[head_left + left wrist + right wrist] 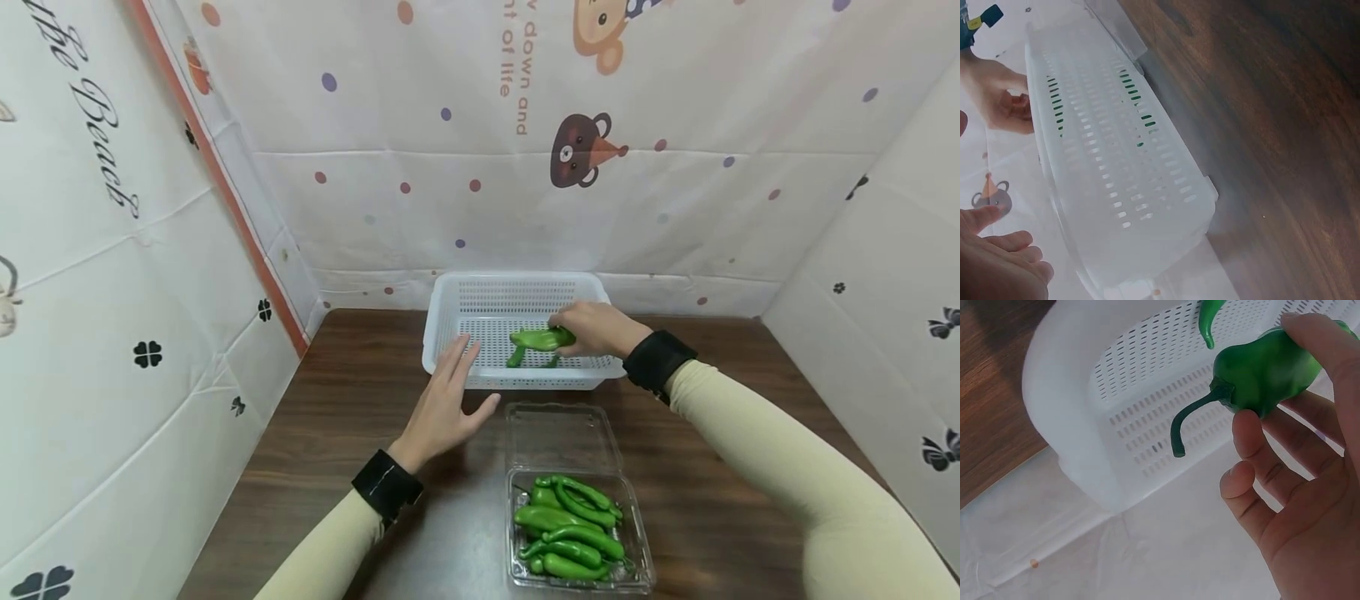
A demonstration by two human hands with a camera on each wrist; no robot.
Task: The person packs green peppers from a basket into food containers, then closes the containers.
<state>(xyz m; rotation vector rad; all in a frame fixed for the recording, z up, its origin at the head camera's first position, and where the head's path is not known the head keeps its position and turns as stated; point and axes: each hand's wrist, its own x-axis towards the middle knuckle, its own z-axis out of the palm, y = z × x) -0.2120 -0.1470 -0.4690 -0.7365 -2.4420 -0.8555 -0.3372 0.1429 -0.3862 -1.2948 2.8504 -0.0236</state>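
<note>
A green pepper [540,339] with a curved stem [1179,434] is pinched between the thumb and fingers of my right hand [596,329], above the floor of a white perforated basket [525,375]. Below it in the basket lies another green pepper [515,357], with a bit of green [551,362] beside it. My left hand [442,408] holds nothing; its fingers reach up at the basket's front left, the thumb spread. From the head view I cannot tell whether they touch the rim. In the left wrist view, part of that hand [997,262] shows beside the basket wall [1147,231].
Nearer me stands a clear plastic clamshell box [642,550], its lid [558,437] folded back towards the basket, holding several green peppers [570,537]. All sits on a dark wooden table [352,367]. Printed white sheets [375,217] enclose the back and sides.
</note>
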